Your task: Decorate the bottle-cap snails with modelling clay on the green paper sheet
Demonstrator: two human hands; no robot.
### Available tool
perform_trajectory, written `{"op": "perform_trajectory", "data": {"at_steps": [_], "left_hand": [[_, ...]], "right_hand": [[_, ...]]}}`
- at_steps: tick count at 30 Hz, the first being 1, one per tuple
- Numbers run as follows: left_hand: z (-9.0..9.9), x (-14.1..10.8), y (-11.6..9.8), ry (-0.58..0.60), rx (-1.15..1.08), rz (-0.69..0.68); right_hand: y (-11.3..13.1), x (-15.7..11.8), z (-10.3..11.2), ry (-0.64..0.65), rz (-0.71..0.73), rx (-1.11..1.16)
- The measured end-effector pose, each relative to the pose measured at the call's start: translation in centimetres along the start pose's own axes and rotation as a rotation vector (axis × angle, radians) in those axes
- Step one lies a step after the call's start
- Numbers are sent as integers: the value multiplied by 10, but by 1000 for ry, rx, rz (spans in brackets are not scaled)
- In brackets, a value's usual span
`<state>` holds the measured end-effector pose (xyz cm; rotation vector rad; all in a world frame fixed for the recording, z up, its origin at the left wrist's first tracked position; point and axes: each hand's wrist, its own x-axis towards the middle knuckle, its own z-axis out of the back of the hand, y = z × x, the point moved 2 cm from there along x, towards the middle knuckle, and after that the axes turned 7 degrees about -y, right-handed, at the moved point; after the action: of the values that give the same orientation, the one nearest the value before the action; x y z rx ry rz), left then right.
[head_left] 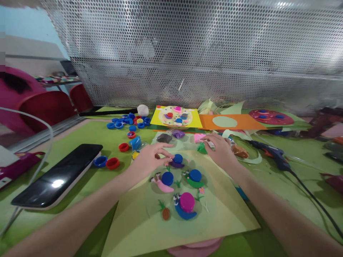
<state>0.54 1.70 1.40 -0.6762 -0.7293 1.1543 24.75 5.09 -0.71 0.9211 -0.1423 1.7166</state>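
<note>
My left hand (150, 157) hovers over the pale yellow sheet (128, 221), fingers apart; a fingertip is at the edge of a purple clay snail with a blue bottle-cap shell (177, 159). Farther right, my right hand (220, 150) has its thumb and finger pinched at pink clay (199, 137), beside green clay (202, 148). Nearer me on the sheet are a pink snail (163, 185), a green snail (195, 182) and a blue snail with a magenta cap (187, 202). A brown clay pineapple (165, 213) and small pink flowers (201, 190) lie around them.
A phone (59, 175) lies left, near loose red and blue cap rings (113, 163). At the back stand a yellow card with snails (158, 117) and an orange card (246, 123). A corded glue gun (270, 153) rests right. A perforated metal panel (187, 46) closes the far side.
</note>
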Motion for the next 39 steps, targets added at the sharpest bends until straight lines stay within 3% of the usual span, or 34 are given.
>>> {"op": "perform_trajectory", "data": {"at_steps": [28, 39], "left_hand": [[-2, -6, -11, -149, 174, -163], [-8, -4, -6, -121, 195, -184]], "right_hand": [[6, -2, -4, 38, 73, 41], [1, -4, -16, 25, 74, 86]]}}
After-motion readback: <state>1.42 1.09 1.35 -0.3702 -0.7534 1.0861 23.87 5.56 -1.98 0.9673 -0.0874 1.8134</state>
